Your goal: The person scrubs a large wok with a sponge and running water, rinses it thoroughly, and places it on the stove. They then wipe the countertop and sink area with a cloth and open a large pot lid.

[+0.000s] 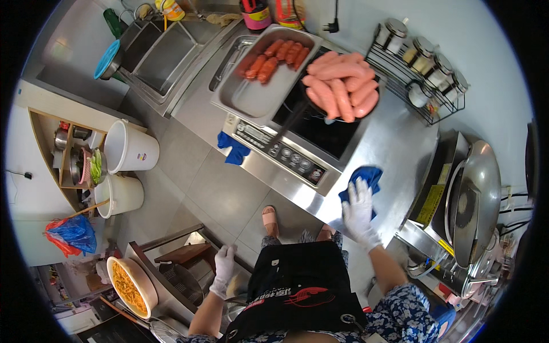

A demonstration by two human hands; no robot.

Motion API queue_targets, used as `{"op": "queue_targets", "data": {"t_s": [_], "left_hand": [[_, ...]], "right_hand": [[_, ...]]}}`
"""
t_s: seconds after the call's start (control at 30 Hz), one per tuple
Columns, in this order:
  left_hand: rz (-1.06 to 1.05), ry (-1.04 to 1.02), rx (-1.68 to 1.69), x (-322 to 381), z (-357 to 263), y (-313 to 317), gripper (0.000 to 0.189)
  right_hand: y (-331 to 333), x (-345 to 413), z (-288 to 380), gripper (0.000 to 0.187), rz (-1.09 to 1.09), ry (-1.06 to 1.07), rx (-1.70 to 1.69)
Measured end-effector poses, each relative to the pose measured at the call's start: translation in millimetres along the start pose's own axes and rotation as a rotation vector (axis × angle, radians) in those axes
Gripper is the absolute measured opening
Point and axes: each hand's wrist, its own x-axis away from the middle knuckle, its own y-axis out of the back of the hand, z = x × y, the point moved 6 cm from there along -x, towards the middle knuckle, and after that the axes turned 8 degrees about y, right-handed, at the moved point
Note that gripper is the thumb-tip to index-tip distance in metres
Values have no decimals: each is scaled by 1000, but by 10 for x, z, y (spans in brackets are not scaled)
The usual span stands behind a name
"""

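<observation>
My right hand [360, 212], in a thin white glove, lies over a crumpled blue cloth [372, 175] and presses it against the stainless steel counter [401, 133]. In a matching glove, my left hand [223, 268] hangs low beside my black apron [300, 274], fingers curled in and nothing seen in them. Beyond the cloth is a built-in-panel induction cooker [317, 141] with a black glass top. On it a dark pan, mostly hidden, is heaped with pale pink sausages [341, 83]. Left of it, a steel tray [257, 100] holds several darker red sausages [268, 68].
A second blue cloth [235, 150] hangs at the counter's front edge. A wire rack [399, 70] with seasoning jars stands against the wall. To the right is a large steel wok [480, 201]; a sink [167, 55] lies far left. A bowl of shredded orange food [128, 287] sits lower left.
</observation>
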Motion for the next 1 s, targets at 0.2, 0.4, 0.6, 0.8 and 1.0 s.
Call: {"op": "queue_targets", "data": {"t_s": [0.2,0.4,0.6,0.8,1.0], "left_hand": [[-159,-516,-169,-1239,-1620,48,57],[-211,-643,-562,-1981,-2550,-367,82],[-148,-544,24,-2352,-2254,184,39],[-179,-310,546,-2337,-1304,1334,36],[-368,-173,456,-1960,-414,2005,27]], "right_hand": [[-608,-627,1450,59,-16,42,-121],[-883,-1496,2029,63,-36,141,-77],[-1033,-2040,2400,65,42,192,-33],[-1326,-3155,3096,60,10,336,-114],[-1656,-4411,3493,61,-135,280,-17]]}}
